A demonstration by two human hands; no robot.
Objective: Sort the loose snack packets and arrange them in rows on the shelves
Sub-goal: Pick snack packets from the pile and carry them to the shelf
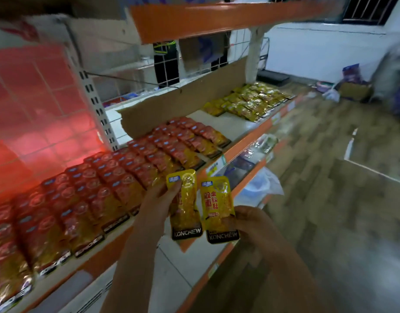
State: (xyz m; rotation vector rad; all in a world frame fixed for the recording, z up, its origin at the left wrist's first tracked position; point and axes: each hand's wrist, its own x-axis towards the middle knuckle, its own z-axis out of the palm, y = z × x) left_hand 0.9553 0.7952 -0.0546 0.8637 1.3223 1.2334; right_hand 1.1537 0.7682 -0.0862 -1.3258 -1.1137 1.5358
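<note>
held packets (pixel 219 208): yellow | shelved rows (pixel 108 184): red | shelf edge (pixel 241 141): orange

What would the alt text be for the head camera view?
Left hand and right hand each hold a yellow packet before a shelf with rows of red packets; more yellow packets lie farther along.

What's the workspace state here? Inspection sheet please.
Surface: orange-edged shelf, white deck partly bare.
Job's things: red packets in overlapping rows at left; yellow packets grouped further right; one yellow packet in each hand.
Clutter: torn cardboard sheet standing behind the rows.
Grippers: left hand holds a packet; right hand holds another.
Cables: nothing seen.
Surroundings: wood-pattern floor, boxes and bags by the far wall.
</note>
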